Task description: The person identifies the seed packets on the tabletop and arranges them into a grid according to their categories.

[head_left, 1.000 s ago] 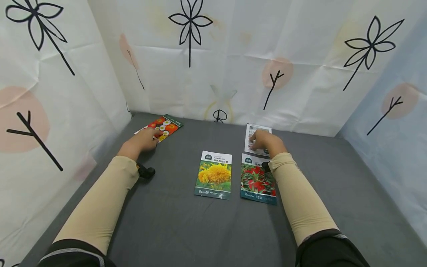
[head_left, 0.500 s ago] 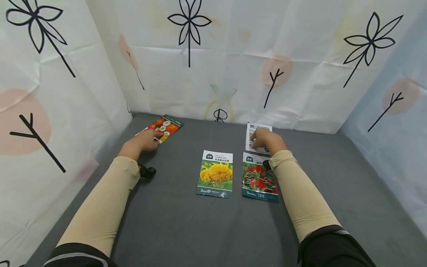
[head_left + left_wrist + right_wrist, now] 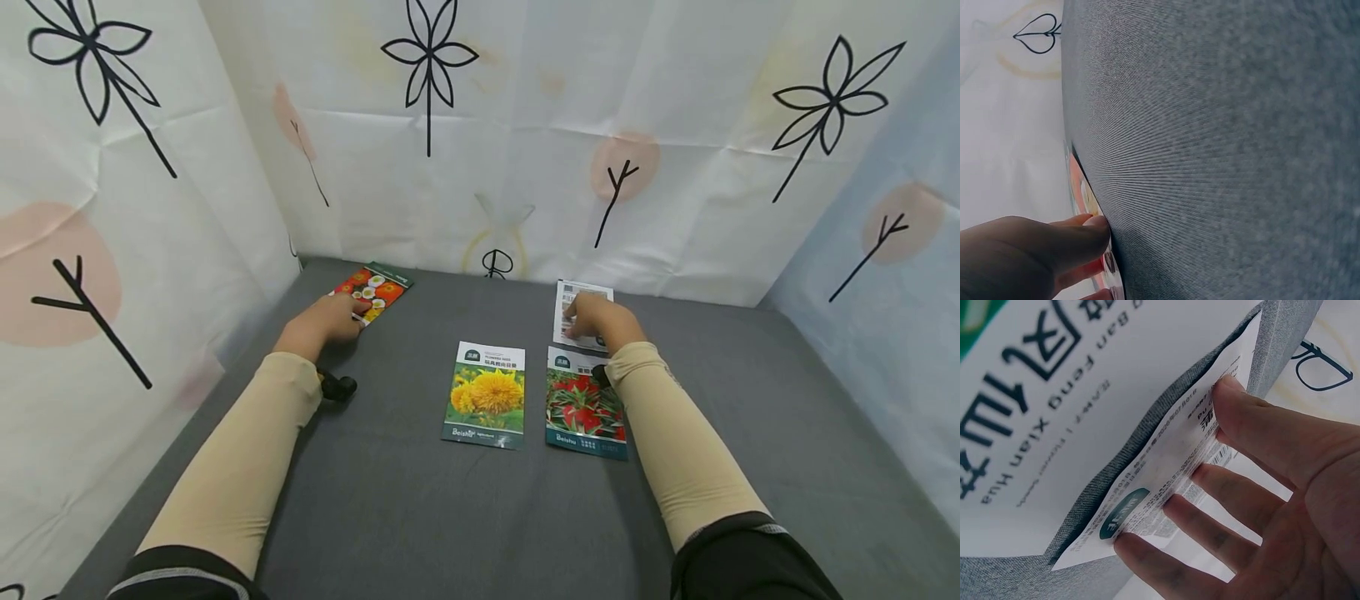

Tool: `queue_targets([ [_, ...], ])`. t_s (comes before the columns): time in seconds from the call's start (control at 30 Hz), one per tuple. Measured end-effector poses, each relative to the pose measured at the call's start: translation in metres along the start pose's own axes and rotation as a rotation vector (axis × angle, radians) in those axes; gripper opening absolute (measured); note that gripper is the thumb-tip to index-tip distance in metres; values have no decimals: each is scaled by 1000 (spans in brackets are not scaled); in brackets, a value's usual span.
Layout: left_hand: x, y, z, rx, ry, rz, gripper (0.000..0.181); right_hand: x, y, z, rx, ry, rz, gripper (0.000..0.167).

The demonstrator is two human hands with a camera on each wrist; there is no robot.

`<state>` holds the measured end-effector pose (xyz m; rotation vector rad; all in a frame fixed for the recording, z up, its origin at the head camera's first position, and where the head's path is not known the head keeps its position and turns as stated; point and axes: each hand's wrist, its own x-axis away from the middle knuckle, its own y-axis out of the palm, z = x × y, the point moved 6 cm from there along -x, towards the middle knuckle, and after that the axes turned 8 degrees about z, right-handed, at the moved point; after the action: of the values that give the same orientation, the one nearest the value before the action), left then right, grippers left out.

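In the head view, my left hand is at a seed packet with orange and white flowers at the back left. Its thumb pinches the packet's near edge, with the fingertips close behind. The hand hides the packet's left end. At the back right, my right hand is over a seed packet lying back side up, with barcode and small print. In the right wrist view, the thumb and spread fingertips touch its printed face. Nearer lies a red-flower seed packet, partly under the right wrist.
A yellow-flower seed packet lies face up mid-table, left of the red one. A grey cloth covers the table. A white printed curtain rises behind and on both sides.
My left hand has shifted slightly right over the orange-flower packet, covering its left corner, which showed before. The right hand and the other packets stay put; the head view jogs a little.
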<state>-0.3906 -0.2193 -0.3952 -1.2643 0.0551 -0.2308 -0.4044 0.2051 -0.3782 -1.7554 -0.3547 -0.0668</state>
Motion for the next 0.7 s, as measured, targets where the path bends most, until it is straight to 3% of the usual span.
queue_targets([
  [0.4,0,1,-1,-28,-4,-8,56,1,1,1,9,-11,8,50],
  [0.7,-2,2,1,-34,32,6,56,0,1,2,-15,-6,17,50],
])
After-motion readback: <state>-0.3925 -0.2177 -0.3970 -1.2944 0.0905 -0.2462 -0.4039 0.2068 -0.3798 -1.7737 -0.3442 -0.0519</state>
